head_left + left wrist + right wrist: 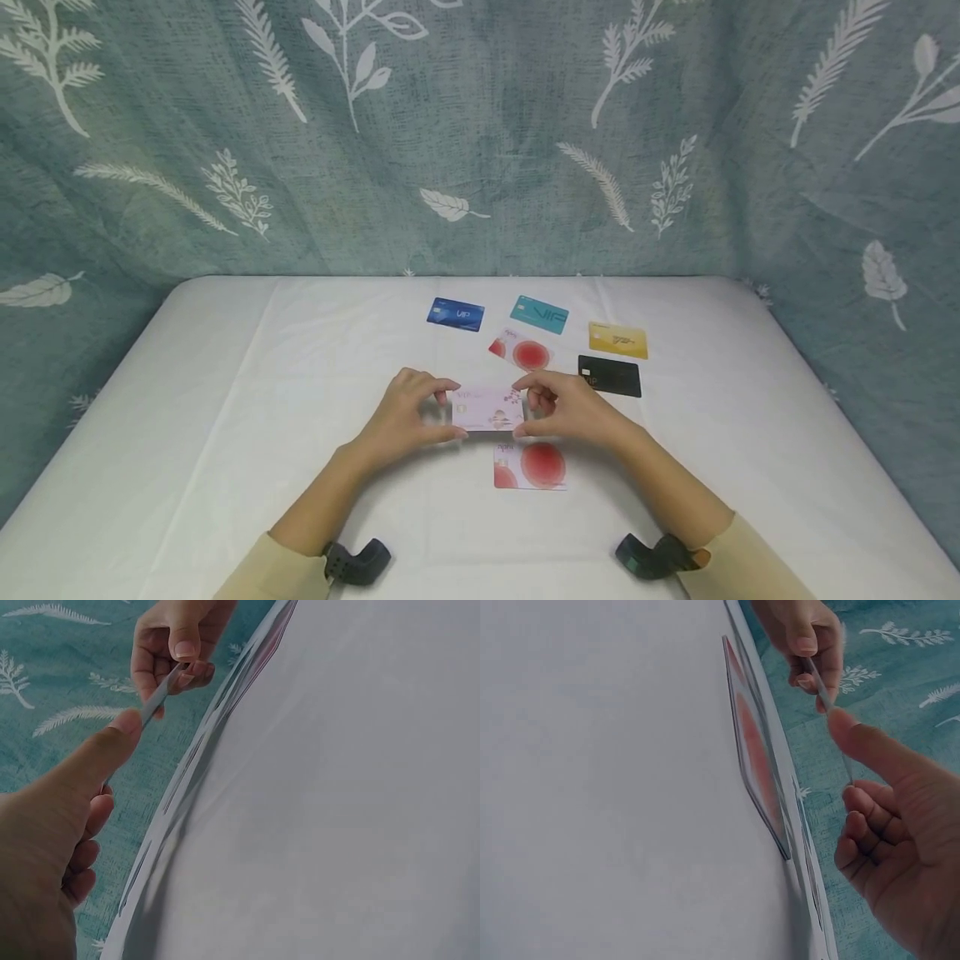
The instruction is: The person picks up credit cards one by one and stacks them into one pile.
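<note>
Between both hands a pink VIP card [486, 408] with a flower print is held up above the table, its face toward the head camera. My left hand [408, 414] pinches its left end between thumb and fingertips. On the opposite end, my right hand [566, 406] pinches the corners the same way. Both wrist views show the card [159, 694] nearly edge-on, with the thumb [870, 746] of my right hand on its near edge. Just in front of the held card, a white card with red circles [530, 467] lies on the white table.
Behind the hands lie a blue card [456, 314], a teal card [540, 314], a yellow card [618, 340] and a second red-circle card [521, 348]. A black card [611, 377] is close beside my right hand. A green leaf-print cloth [480, 167] hangs behind the white table [247, 467].
</note>
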`<move>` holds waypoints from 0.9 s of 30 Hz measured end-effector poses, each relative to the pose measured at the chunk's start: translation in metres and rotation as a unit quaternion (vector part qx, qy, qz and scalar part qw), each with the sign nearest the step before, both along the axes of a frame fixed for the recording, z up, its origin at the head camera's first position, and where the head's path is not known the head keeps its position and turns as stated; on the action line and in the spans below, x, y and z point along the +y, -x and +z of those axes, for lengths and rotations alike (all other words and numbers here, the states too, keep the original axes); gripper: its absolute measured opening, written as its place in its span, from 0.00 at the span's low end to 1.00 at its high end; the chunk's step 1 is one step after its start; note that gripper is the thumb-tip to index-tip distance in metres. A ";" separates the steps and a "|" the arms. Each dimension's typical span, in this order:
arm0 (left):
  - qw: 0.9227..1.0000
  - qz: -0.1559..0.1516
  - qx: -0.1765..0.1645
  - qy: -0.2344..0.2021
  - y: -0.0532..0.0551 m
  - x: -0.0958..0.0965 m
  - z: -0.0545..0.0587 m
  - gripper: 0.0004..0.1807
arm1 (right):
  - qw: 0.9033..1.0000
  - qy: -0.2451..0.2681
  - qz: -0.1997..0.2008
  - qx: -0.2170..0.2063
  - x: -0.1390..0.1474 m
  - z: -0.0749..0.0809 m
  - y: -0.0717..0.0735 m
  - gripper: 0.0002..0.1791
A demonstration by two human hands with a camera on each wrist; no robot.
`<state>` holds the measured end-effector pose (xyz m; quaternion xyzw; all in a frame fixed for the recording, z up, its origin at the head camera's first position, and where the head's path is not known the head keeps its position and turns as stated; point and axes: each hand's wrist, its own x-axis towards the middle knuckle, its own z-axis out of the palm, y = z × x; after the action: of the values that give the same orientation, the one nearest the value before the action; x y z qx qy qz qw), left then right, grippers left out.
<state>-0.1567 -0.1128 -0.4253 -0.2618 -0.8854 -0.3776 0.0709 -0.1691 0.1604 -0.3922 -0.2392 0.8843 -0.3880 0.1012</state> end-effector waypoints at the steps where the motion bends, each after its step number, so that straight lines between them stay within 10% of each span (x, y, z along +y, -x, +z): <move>1: 1.000 -0.002 0.005 0.004 -0.001 0.001 0.000 0.31 | 1.000 0.001 -0.001 -0.001 0.001 -0.001 -0.001 0.28; 27: 0.999 -0.017 0.041 0.013 -0.014 0.023 -0.009 0.32 | 0.997 0.053 -0.018 0.053 0.027 -0.025 -0.022 0.30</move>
<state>-0.1430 -0.0901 -0.4346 -0.2929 -0.8818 -0.3564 0.0979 -0.1469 0.1874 -0.4176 -0.2484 0.8706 -0.4232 0.0340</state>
